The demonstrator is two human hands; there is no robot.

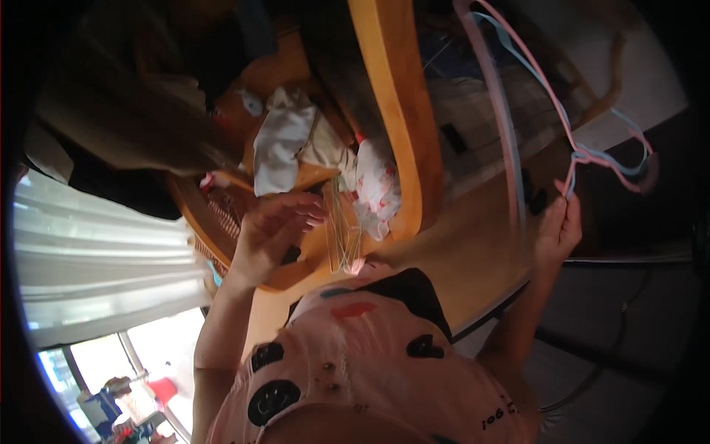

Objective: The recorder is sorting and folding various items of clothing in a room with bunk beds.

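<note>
My right hand [560,229], out to the right, is closed around a pink hanger [551,89] and a light blue hanger [640,133] laid together, gripping them close to their hooks. My left hand [281,226] hovers in front of my body with its fingers loosely bent and apart, and nothing shows in it. Just beside its fingertips are several thin wire hangers [342,237], bunched together. Behind them lie a white cloth [283,140], a cream cloth [325,146] and a white plastic bag with red marks [377,177].
A curved wooden frame [403,103] rises between my two hands. Dark clothing [111,96] hangs at the upper left, above a white curtain [103,259] and a bright window. A small white object [251,102] sits behind the white cloth.
</note>
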